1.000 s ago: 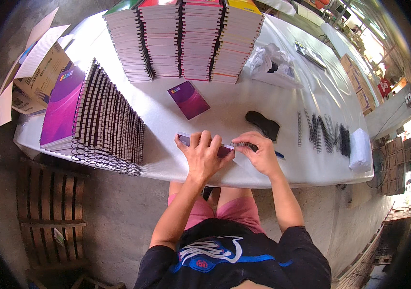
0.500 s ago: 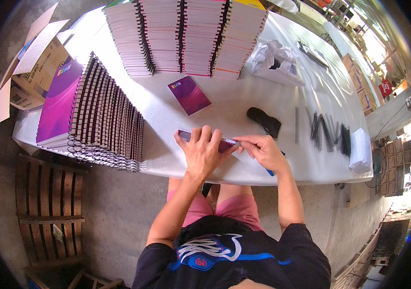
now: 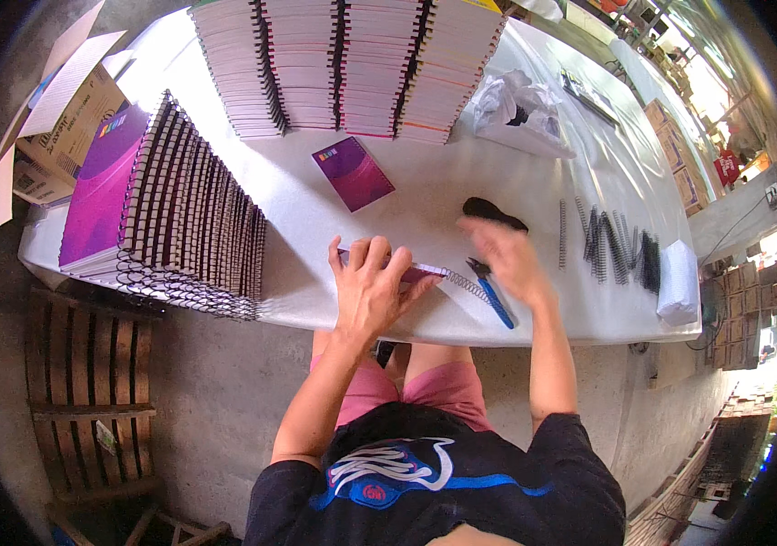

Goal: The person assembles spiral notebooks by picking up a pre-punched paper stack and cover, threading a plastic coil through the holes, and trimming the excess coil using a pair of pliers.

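Observation:
My left hand (image 3: 370,287) grips a small purple notebook (image 3: 428,272) on edge near the table's front, fingers on the far side and thumb toward the right. A thin spiral wire coil (image 3: 468,286) sticks out from the notebook's right end. My right hand (image 3: 511,261) is off the coil, smeared by motion, and its fingertips lie close to a black, sole-shaped object (image 3: 497,216). Whether it touches that object is unclear. Beside the coil, below the right hand, lie cutting pliers with blue handles (image 3: 496,301).
Spiral-bound purple notebooks (image 3: 192,218) are stacked at left, near an open cardboard box (image 3: 74,127). Taller notebook stacks (image 3: 338,73) stand at the back, with one purple notebook (image 3: 354,174) before them. Loose black coils (image 3: 611,246) and a white bundle (image 3: 679,284) lie right.
My right hand has let go of the coil at the notebook's end and moved up and right toward the black object. The coil and pliers now show more fully.

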Demonstrator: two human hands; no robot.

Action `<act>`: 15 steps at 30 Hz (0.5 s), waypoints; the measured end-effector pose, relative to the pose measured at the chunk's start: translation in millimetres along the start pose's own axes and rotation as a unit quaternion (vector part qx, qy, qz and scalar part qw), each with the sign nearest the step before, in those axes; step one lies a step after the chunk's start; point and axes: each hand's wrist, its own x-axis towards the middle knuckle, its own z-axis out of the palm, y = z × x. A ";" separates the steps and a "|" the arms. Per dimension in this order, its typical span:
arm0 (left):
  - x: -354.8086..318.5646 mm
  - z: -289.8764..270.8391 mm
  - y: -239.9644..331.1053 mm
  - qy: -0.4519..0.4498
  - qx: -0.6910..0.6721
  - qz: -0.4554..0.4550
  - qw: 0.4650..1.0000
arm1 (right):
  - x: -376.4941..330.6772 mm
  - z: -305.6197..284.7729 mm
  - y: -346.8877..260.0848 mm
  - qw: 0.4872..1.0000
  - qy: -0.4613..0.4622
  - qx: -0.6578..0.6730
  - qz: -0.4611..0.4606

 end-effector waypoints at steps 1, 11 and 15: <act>0.7 -1.3 -0.2 0.001 -0.012 0.002 1.000 | -0.6 -2.6 11.5 0.993 0.045 -0.112 0.001; 0.9 -2.7 -6.1 -0.010 -0.053 0.010 0.998 | 3.1 7.9 7.6 0.829 -0.071 0.554 0.025; 1.1 -2.3 -9.0 -0.040 -0.072 0.009 0.997 | 7.0 18.7 15.8 0.895 -0.139 0.423 0.023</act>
